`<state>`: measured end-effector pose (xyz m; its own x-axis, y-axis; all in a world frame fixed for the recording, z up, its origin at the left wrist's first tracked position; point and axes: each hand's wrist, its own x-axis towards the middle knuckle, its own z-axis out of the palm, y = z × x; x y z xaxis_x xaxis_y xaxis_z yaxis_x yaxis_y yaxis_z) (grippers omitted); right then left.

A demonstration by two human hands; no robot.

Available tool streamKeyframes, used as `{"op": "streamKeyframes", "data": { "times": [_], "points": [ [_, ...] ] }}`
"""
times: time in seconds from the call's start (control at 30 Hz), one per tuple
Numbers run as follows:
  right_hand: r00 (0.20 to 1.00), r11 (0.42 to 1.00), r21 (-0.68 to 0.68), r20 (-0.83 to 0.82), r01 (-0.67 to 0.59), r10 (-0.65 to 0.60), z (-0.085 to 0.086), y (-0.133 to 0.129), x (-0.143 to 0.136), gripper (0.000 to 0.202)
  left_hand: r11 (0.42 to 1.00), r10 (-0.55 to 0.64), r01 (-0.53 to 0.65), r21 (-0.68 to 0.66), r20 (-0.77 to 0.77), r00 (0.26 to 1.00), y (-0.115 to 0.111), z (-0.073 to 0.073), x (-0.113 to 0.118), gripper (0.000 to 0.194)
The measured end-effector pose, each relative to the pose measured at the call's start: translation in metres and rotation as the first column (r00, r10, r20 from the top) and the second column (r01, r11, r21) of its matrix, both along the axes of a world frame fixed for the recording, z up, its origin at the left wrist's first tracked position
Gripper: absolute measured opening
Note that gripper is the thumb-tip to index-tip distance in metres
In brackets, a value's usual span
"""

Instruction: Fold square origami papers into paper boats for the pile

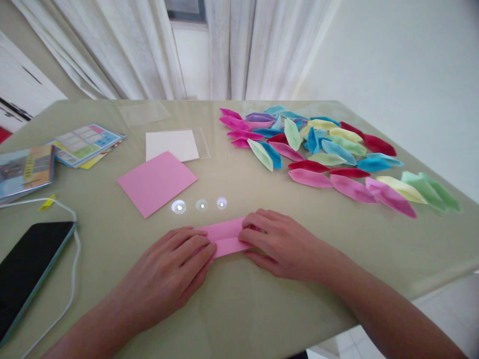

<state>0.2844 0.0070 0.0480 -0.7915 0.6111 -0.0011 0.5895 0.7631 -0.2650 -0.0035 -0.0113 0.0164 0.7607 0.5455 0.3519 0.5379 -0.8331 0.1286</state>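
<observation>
A pink sheet of paper folded into a narrow strip (227,238) lies flat near the table's front edge. My left hand (175,269) rests palm down on its left end, fingers pressing the fold. My right hand (279,244) covers the strip's right end, fingertips on the paper. A stack of pink square sheets (156,181) lies behind my left hand. A heap of several folded paper boats (322,154) in pink, red, blue, green and yellow spreads over the right half of the table.
A white sheet in a clear sleeve (174,144) lies behind the pink stack. Booklets (56,154) sit at the left, and a dark tablet (26,267) with a white cable (73,269) lies at the front left. Curtains (232,50) hang behind the greenish table (239,309).
</observation>
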Motion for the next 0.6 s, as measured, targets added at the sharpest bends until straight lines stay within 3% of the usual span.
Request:
{"op": "streamKeyframes", "data": {
  "times": [0.1, 0.3, 0.43, 0.6],
  "points": [
    [1.0, 1.0, -0.011, -0.005, 0.004, -0.004, -0.006, 0.002, 0.0, 0.017, 1.0, 0.03, -0.03, 0.002, 0.049, 0.998, -0.001, -0.005, -0.001, 0.024],
    [0.968, 0.973, -0.111, -0.133, 0.2, -0.214, -0.017, 0.009, -0.003, 0.017, 0.966, 0.223, -0.198, -0.169, 0.146, 0.964, 0.002, -0.011, 0.005, 0.027],
    [0.937, 0.955, -0.088, -0.183, 0.285, -0.296, -0.023, 0.013, -0.005, 0.015, 0.937, 0.314, -0.293, -0.191, 0.095, 0.945, 0.003, -0.016, 0.006, 0.031],
    [0.934, 0.949, -0.09, -0.17, 0.302, -0.314, -0.025, 0.015, -0.004, 0.017, 0.902, 0.364, -0.339, -0.266, 0.053, 0.93, 0.003, -0.017, 0.004, 0.029]
  ]
}}
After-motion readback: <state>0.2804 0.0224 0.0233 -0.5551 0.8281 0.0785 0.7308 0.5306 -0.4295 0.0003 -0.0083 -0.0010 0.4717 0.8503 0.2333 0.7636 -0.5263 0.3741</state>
